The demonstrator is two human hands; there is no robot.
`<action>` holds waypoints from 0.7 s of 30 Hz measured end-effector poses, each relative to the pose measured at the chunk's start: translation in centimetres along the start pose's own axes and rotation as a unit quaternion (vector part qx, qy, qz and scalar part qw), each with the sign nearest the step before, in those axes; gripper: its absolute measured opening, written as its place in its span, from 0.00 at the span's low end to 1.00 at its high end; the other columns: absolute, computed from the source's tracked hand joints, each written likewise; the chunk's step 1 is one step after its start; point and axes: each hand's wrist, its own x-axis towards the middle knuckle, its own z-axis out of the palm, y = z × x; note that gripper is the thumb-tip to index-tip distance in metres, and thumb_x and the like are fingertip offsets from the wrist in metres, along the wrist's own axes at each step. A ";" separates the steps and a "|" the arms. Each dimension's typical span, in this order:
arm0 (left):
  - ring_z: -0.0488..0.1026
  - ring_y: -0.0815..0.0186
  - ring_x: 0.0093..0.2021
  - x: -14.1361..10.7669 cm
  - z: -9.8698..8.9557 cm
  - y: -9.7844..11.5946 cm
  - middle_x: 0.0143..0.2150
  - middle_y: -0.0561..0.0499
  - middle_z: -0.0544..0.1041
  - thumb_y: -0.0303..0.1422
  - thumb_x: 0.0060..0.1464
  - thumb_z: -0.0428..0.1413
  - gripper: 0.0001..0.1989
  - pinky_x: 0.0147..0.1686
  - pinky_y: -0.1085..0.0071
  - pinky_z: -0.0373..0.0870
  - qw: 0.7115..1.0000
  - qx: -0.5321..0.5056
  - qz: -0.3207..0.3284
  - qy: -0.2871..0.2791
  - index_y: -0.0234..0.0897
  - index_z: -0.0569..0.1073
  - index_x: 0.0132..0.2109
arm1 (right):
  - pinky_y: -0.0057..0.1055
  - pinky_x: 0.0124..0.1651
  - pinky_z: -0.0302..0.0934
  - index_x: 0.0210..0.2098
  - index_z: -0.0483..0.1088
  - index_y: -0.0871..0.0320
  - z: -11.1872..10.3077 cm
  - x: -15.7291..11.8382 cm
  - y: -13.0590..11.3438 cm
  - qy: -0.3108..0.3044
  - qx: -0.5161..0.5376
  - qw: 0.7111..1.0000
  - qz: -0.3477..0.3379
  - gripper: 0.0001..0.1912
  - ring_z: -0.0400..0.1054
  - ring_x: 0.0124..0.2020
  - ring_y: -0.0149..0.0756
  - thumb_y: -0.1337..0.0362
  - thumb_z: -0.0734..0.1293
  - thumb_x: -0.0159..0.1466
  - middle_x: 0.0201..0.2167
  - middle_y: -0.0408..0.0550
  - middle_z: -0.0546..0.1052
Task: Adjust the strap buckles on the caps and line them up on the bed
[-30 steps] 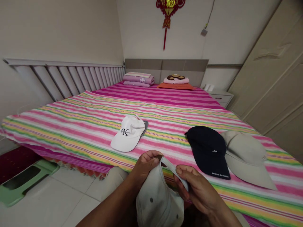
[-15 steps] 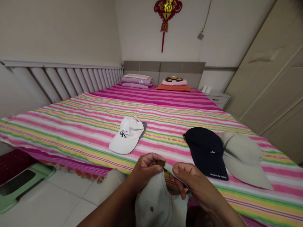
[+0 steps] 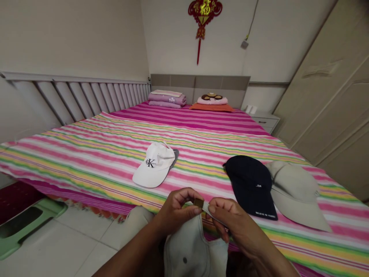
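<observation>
A pale grey-green cap hangs below my hands, its back opening turned up toward me. At the left end of that opening, my left hand pinches a small brown-gold buckle. My right hand grips the pale adjustment strap between thumb and fingers, close beside the buckle. The strap's tip reaches the buckle; whether it passes inside cannot be made out. Farther off on the bed, a white cap with black letters lies left of my hands. To the right, a navy cap overlaps a beige cap.
Striped sheets cover the bed. Folded bedding and a pink pillow stack rest by the headboard. A green stool stands on the tiled floor at left. A white nightstand is at far right.
The buckle has tipped to show more of its face. My right hand has shifted slightly left, bringing the strap's end up against the buckle.
</observation>
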 end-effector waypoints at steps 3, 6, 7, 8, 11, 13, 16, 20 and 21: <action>0.64 0.73 0.30 -0.1 -0.1 0.0 0.29 0.54 0.70 0.29 0.44 0.59 0.09 0.33 0.76 0.60 0.999 0.022 0.024 -0.008 0.35 0.72 0.36 | 0.24 0.16 0.37 0.18 0.60 0.60 0.0 0.0 0.0 -0.001 -0.006 1.000 -0.001 0.17 0.45 0.10 0.20 0.54 0.64 0.54 0.07 0.35 0.59; 0.65 0.72 0.31 -0.1 -0.2 0.0 0.30 0.53 0.71 0.28 0.43 0.59 0.10 0.34 0.75 0.61 0.997 0.056 0.054 -0.021 0.34 0.72 0.36 | 0.24 0.16 0.37 0.18 0.60 0.60 -0.2 0.1 0.1 -0.009 -0.004 1.000 0.005 0.17 0.45 0.10 0.20 0.54 0.64 0.53 0.07 0.35 0.59; 0.65 0.72 0.31 -0.1 -0.2 0.1 0.30 0.53 0.71 0.28 0.43 0.60 0.10 0.34 0.75 0.61 0.996 0.063 0.061 -0.023 0.34 0.72 0.36 | 0.24 0.16 0.37 0.18 0.60 0.60 -0.2 0.1 0.2 -0.011 -0.004 1.000 0.007 0.17 0.45 0.10 0.20 0.54 0.64 0.53 0.07 0.35 0.59; 0.65 0.71 0.32 -0.1 -0.3 0.1 0.30 0.53 0.71 0.27 0.42 0.60 0.10 0.34 0.75 0.61 0.995 0.067 0.065 -0.024 0.34 0.73 0.36 | 0.24 0.16 0.37 0.18 0.60 0.60 -0.3 0.1 0.2 -0.013 -0.005 1.000 0.008 0.17 0.45 0.10 0.20 0.54 0.64 0.53 0.07 0.35 0.59; 0.66 0.71 0.32 0.0 -0.3 0.0 0.30 0.52 0.72 0.27 0.41 0.60 0.11 0.35 0.74 0.62 0.995 0.065 0.069 -0.011 0.35 0.74 0.36 | 0.23 0.16 0.36 0.21 0.62 0.61 -0.4 0.1 0.3 -0.008 -0.003 1.000 0.007 0.16 0.45 0.10 0.19 0.53 0.65 0.53 0.08 0.34 0.59; 0.67 0.69 0.33 0.0 -0.3 0.0 0.31 0.51 0.73 0.26 0.41 0.61 0.11 0.35 0.73 0.63 0.995 0.064 0.078 -0.003 0.36 0.75 0.37 | 0.23 0.15 0.36 0.23 0.63 0.61 -0.4 0.0 0.3 -0.005 0.005 1.000 0.004 0.15 0.44 0.10 0.19 0.54 0.66 0.52 0.08 0.34 0.59; 0.69 0.68 0.34 0.2 -0.2 -0.1 0.32 0.50 0.73 0.25 0.40 0.61 0.12 0.35 0.72 0.64 0.993 0.060 0.099 -0.005 0.37 0.76 0.37 | 0.23 0.15 0.36 0.23 0.63 0.61 -0.4 0.0 0.3 -0.009 0.010 1.000 0.003 0.15 0.45 0.10 0.19 0.55 0.66 0.53 0.08 0.34 0.59; 0.69 0.67 0.34 0.3 0.1 -0.1 0.32 0.49 0.73 0.25 0.39 0.61 0.13 0.34 0.72 0.64 0.993 0.054 0.108 -0.003 0.38 0.77 0.37 | 0.22 0.15 0.35 0.22 0.62 0.61 -0.2 0.0 0.6 -0.002 0.012 1.000 0.004 0.14 0.44 0.10 0.19 0.56 0.66 0.53 0.08 0.34 0.58; 0.68 0.67 0.34 0.4 0.1 -0.2 0.32 0.49 0.73 0.25 0.39 0.61 0.13 0.34 0.72 0.64 0.993 0.051 0.106 -0.002 0.38 0.77 0.37 | 0.22 0.15 0.35 0.22 0.62 0.61 -0.2 0.0 0.7 0.002 0.015 1.000 0.003 0.14 0.44 0.10 0.19 0.56 0.66 0.53 0.08 0.34 0.58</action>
